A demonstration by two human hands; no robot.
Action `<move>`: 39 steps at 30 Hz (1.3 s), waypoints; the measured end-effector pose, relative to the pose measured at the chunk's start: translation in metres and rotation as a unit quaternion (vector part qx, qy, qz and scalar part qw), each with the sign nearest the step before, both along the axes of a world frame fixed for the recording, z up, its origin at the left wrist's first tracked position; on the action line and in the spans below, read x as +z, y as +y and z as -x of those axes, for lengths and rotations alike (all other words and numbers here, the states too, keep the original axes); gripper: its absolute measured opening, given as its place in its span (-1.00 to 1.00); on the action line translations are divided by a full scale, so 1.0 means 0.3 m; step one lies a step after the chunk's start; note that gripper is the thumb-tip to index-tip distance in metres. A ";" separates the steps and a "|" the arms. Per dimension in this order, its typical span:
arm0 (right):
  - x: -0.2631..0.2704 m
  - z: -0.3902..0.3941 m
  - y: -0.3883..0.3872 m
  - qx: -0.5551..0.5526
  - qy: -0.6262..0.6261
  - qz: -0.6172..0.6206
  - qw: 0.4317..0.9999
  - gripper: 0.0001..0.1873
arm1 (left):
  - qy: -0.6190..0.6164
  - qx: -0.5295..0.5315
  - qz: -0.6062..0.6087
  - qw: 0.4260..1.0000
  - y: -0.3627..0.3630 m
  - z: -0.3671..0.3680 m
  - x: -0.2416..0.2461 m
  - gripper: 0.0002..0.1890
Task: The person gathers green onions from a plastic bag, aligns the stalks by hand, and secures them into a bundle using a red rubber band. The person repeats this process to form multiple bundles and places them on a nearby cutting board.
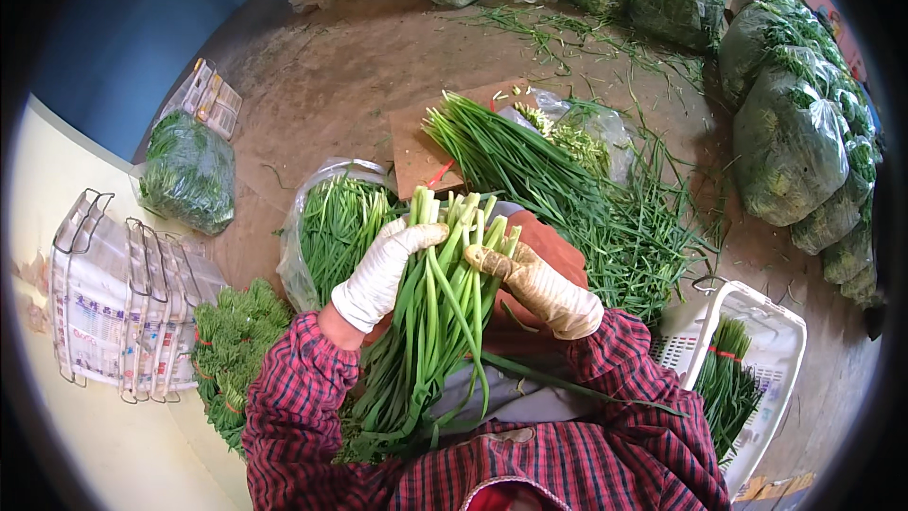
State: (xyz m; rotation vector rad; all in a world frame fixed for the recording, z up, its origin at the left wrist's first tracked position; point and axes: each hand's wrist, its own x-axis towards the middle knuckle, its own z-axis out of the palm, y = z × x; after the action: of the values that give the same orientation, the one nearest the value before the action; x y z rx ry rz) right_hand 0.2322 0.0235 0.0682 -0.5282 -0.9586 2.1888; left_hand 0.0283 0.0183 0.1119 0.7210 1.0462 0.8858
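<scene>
My left hand, in a white glove, grips the left side of a bunch of long green leafy stalks near their pale cut ends. On the right side of the same ends, my right hand closes in a soiled glove, its thumb across the stalks. The leaves hang down over my lap. Just beyond lies a pile of similar greens, partly on a brown board with a red tie. A clear bag of greens stands left of my left hand, and loose leaves are heaped at the right.
A white plastic crate with a tied green bundle stands at the right. Feathery green bundles and white crates are at the left. Filled bags line the right side; another bag sits upper left.
</scene>
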 end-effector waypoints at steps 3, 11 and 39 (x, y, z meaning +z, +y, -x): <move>-0.029 0.020 -0.006 -0.019 0.017 0.029 0.999 -0.46 | 0.040 0.045 -0.001 0.998 -0.003 0.006 -0.012 -0.71; -0.092 0.098 -0.012 -0.151 0.005 -0.074 0.986 -0.43 | 0.010 -0.020 -0.008 1.000 0.002 -0.015 -0.018 -0.65; -0.128 0.117 0.009 -0.307 0.015 -0.040 0.951 -0.82 | 0.029 -0.050 -0.027 0.998 -0.065 -0.035 -0.085 -0.70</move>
State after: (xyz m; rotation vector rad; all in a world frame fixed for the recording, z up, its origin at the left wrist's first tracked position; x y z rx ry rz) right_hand 0.1970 0.0262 0.0298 -0.6505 -0.7344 1.5869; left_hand 0.0389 -0.0013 0.0864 0.8409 1.0317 0.8131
